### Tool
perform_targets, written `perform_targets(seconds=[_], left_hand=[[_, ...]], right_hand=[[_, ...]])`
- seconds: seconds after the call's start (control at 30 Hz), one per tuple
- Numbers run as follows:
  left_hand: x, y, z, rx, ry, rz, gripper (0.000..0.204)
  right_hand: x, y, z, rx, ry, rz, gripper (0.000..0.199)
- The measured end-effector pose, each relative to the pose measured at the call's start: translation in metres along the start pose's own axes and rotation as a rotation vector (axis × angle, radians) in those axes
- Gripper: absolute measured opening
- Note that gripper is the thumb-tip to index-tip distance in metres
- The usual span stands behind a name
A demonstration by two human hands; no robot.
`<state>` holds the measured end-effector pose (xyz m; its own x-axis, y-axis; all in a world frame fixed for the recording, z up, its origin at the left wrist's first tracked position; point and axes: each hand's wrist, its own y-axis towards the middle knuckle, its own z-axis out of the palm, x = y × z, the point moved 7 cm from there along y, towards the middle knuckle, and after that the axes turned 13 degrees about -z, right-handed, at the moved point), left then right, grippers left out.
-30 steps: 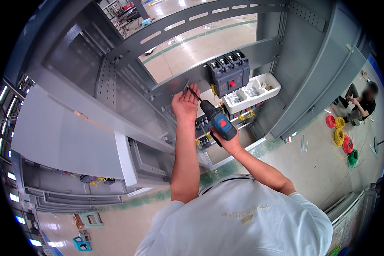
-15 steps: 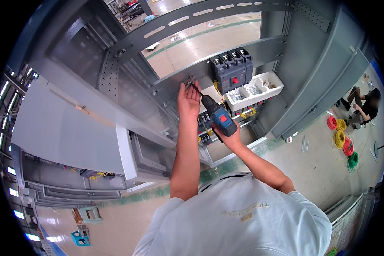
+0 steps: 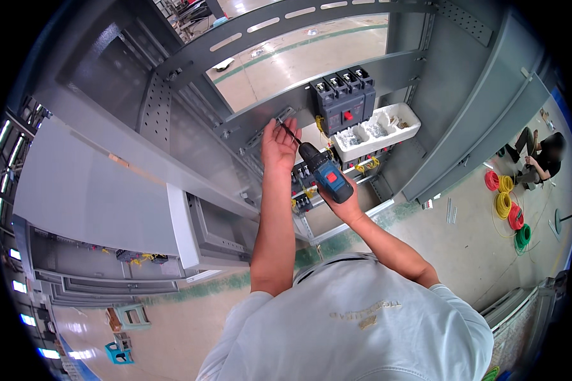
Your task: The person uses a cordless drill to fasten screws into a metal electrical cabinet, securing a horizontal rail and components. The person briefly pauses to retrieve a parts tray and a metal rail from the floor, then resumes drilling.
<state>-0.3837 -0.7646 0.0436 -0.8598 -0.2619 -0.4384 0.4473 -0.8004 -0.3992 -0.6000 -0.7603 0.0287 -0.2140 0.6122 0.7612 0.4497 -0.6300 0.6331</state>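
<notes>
My right hand (image 3: pixel 347 206) is wrapped round the grip of a blue and black cordless drill (image 3: pixel 327 174). The drill's long bit points up and left toward the grey crossbar (image 3: pixel 254 120) of a metal cabinet. At the bit's tip my left hand (image 3: pixel 279 147) is raised, palm toward me, thumb and fingers apart on either side of the bit. Whether a small fastener sits at the tip is too small to tell. Right of the drill, a dark grey circuit breaker (image 3: pixel 346 105) with a red switch is on the crossbar. Below it rests a white foam tray (image 3: pixel 362 149) of small metal hardware.
Smaller breakers with yellow wires (image 3: pixel 304 203) sit lower in the cabinet. Grey cabinet doors (image 3: pixel 95 184) stand open at left and right. On the floor at right lie coils of coloured wire (image 3: pixel 503 204), near a seated person (image 3: pixel 540 159). Small stools (image 3: pixel 133 316) stand at lower left.
The left fingers have curled slightly closer around the bit's tip. The drill stays in my right hand, almost unmoved. The whole view has shifted a little.
</notes>
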Motion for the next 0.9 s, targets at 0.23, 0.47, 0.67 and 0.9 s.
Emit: perform_targets(seconds=[0.23,0.47,0.67,0.9], left_hand=[[-0.001,0.000,0.001,-0.028,0.015,0.004,0.038],[-0.002,0.000,0.001,-0.034,0.000,0.013,0.038],[0.000,-0.001,0.002,-0.019,-0.009,0.009,0.039],[0.001,-0.001,0.002,-0.036,-0.002,0.011,0.037]], right_hand=[[0.000,-0.001,0.003,-0.006,-0.008,-0.006,0.033],[0.005,-0.001,0.003,-0.026,0.010,0.007,0.037],[0.004,-0.003,0.003,-0.036,0.024,0.017,0.038],[0.009,-0.002,0.002,-0.017,-0.076,0.000,0.040]])
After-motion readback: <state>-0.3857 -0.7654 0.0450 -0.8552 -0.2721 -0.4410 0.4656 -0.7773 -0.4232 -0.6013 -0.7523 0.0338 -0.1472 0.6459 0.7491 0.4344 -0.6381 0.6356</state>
